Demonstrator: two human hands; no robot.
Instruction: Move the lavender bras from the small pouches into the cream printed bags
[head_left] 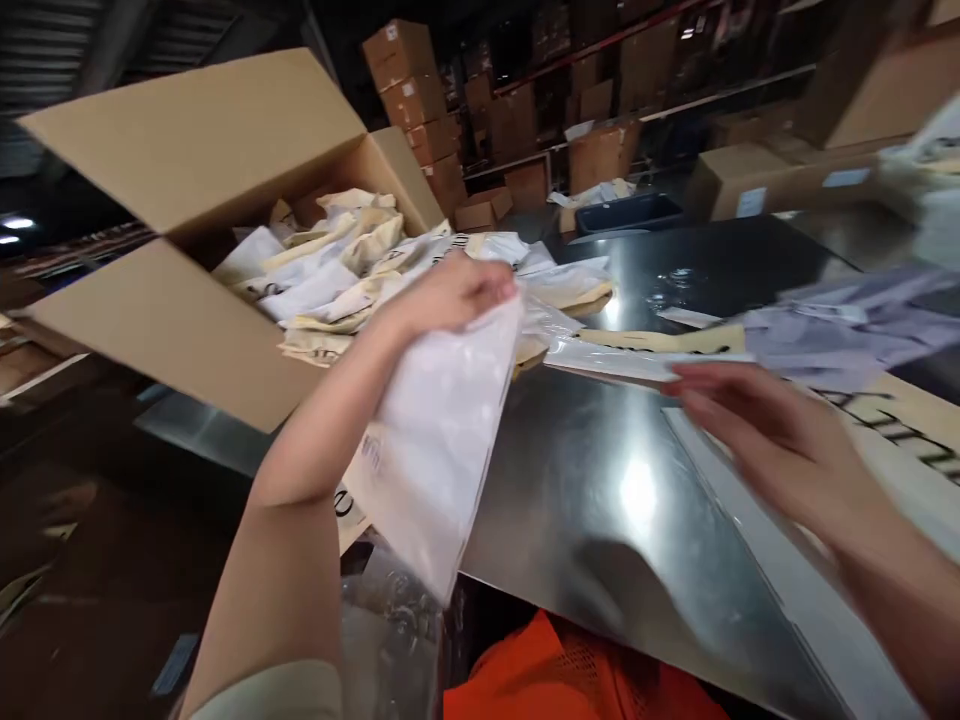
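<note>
The left hand (469, 290) is closed on the upper end of a white bag (454, 400), hanging to the near right of the box (202, 140). Farther right of the box, the right hand (780, 440) is partly open, its contact with anything unclear. Other bags (322, 275) fill the box and spread rightward from it onto the table (562, 470).

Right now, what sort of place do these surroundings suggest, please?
Probably a warehouse packing area: there are stacked boxes, a metal table and an open carton of packets.
</note>
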